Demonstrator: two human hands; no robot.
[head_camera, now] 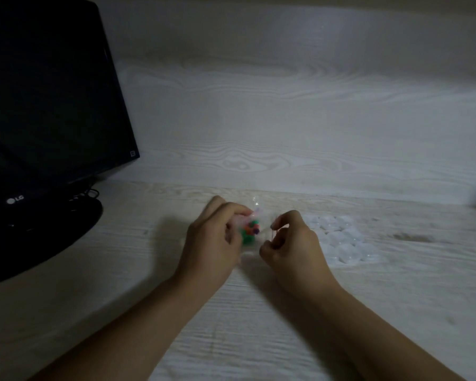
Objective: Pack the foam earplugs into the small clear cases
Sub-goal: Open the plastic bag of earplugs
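Dim light falls over a pale wood-grain desk (259, 339) with a matching back panel, and a black LG monitor (50, 105) stands on its round base at the far left. Between the two hands, just above the desktop, hangs a small clear plastic bag (254, 215) holding a clump of green, orange and purple foam earplugs (249, 232). The left hand (215, 240) has its fingers curled round the bag's left side, thumb and fingertips pinching the film near the top. The right hand (291, 243) has its fingers curled too and seems to pinch the bag's right edge, though the clear film there is too faint to be sure. Just right of that hand, a cluster of small clear plastic cases (341, 240) lies on the desk, untouched. The step in hand looks like opening the bag. To do it well, both pinches should sit close to the mouth and pull apart gently, keeping the bag low and upright over the desk, so the light plugs do not spring out and roll away.
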